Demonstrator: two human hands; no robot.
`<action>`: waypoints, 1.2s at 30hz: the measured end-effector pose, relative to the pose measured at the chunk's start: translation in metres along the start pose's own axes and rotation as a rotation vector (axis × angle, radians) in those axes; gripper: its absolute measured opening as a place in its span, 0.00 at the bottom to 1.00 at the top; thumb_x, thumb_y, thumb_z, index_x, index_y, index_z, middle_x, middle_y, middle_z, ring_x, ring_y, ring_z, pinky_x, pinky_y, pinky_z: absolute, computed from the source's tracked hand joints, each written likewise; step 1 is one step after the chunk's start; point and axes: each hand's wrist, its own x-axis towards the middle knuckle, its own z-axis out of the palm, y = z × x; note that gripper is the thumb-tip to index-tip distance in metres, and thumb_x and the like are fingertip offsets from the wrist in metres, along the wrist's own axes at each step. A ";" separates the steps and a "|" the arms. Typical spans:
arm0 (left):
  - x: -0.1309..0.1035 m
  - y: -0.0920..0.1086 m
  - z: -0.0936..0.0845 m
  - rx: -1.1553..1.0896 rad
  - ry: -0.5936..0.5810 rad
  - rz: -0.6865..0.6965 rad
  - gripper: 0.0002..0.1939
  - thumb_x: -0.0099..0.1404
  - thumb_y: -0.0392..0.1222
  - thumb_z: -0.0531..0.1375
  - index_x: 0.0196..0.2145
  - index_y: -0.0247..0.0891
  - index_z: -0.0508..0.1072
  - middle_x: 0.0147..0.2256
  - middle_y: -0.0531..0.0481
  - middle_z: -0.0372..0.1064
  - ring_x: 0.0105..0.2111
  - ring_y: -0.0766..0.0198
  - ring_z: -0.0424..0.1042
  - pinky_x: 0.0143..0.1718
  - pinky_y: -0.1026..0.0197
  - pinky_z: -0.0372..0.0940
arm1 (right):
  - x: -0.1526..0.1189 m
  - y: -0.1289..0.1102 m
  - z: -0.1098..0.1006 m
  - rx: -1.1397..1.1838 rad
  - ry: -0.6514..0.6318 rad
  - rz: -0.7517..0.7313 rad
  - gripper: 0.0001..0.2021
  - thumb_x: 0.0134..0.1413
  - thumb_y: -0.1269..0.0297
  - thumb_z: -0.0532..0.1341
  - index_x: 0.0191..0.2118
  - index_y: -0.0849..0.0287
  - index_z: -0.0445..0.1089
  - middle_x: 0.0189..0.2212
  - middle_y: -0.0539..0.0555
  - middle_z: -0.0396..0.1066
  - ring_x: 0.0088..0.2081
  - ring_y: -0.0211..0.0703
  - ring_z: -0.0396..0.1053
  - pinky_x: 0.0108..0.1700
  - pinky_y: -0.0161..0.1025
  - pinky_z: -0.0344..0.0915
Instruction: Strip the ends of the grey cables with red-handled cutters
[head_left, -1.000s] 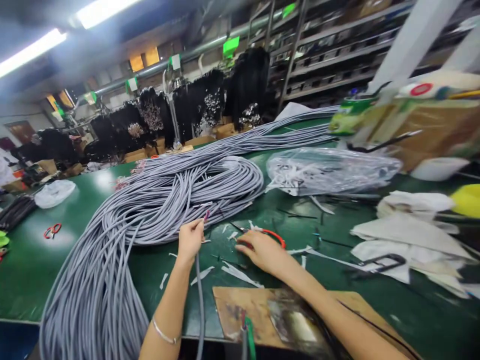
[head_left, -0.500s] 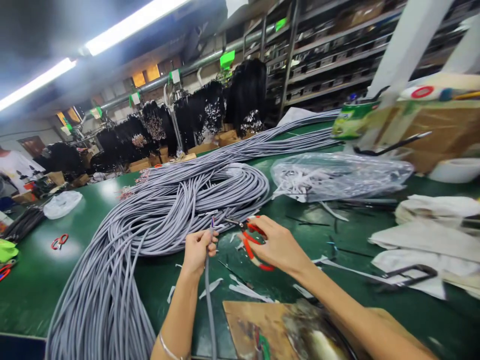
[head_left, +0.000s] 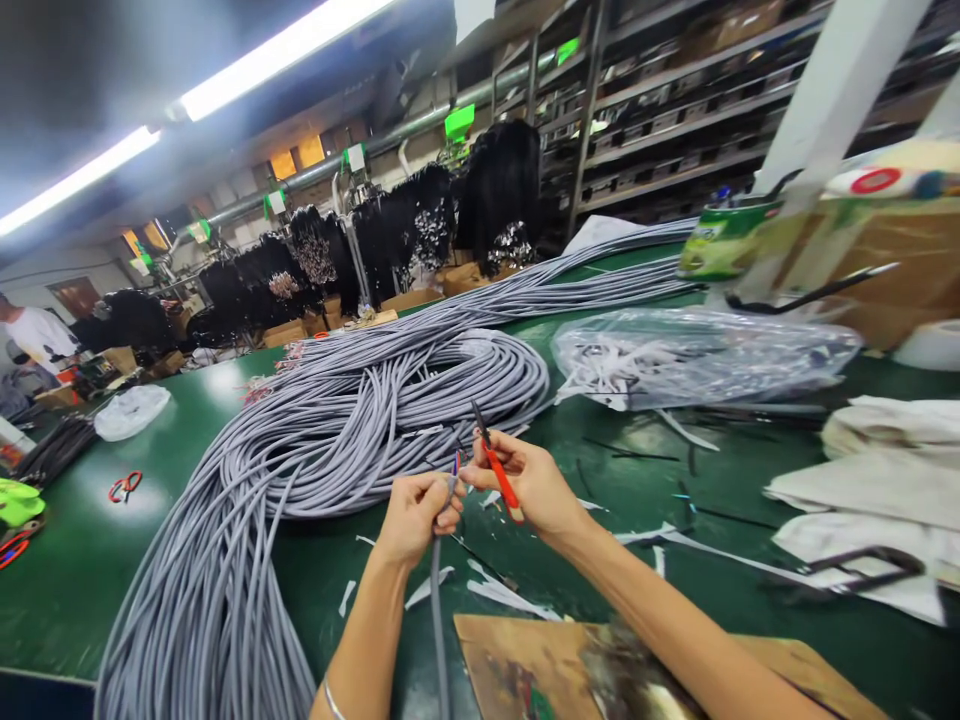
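My left hand (head_left: 420,515) is closed around a grey cable (head_left: 438,610) close to its stripped upper end. Thin coloured wires (head_left: 457,462), purple and red among them, stick up from that end. My right hand (head_left: 536,490) grips red-handled cutters (head_left: 501,475), their dark jaws pointing up and away from me. The thumb and fingertips of this hand are beside the wire ends, nearly meeting the left hand; whether they pinch a wire is too small to tell. Just beyond both hands lies a large coiled bundle of grey cables (head_left: 337,420).
Small red-handled scissors (head_left: 125,487) lie on the green table (head_left: 82,590) at left. White scraps (head_left: 510,595) and a cardboard piece (head_left: 487,650) are near me. At right are a clear plastic bag (head_left: 712,350), white cloths (head_left: 885,480) and a cardboard box (head_left: 892,270).
My right hand has turned the cutters from pointing left to pointing upward, and their handles are closer together. Its fingers have come in to the wire ends beside my left hand.
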 end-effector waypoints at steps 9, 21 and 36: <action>-0.004 0.004 -0.002 0.293 0.016 0.162 0.24 0.50 0.57 0.62 0.36 0.33 0.72 0.23 0.54 0.59 0.15 0.76 0.53 0.15 0.69 0.46 | -0.010 -0.005 -0.006 -0.144 0.068 -0.072 0.18 0.30 0.54 0.67 0.17 0.58 0.58 0.13 0.43 0.55 0.17 0.30 0.52 0.19 0.31 0.53; -0.014 0.008 0.002 0.603 -0.051 0.570 0.11 0.59 0.33 0.50 0.23 0.36 0.70 0.23 0.52 0.57 0.22 0.69 0.57 0.22 0.67 0.53 | -0.001 0.002 -0.032 -0.259 0.094 -0.102 0.19 0.36 0.47 0.63 0.21 0.58 0.59 0.18 0.45 0.58 0.20 0.34 0.55 0.23 0.33 0.57; -0.013 0.007 -0.008 0.820 0.021 0.703 0.18 0.58 0.29 0.48 0.16 0.35 0.69 0.25 0.51 0.56 0.22 0.71 0.58 0.23 0.66 0.54 | -0.020 -0.006 -0.020 -0.782 -0.296 -0.329 0.09 0.44 0.61 0.60 0.23 0.57 0.60 0.21 0.48 0.61 0.23 0.36 0.57 0.26 0.32 0.55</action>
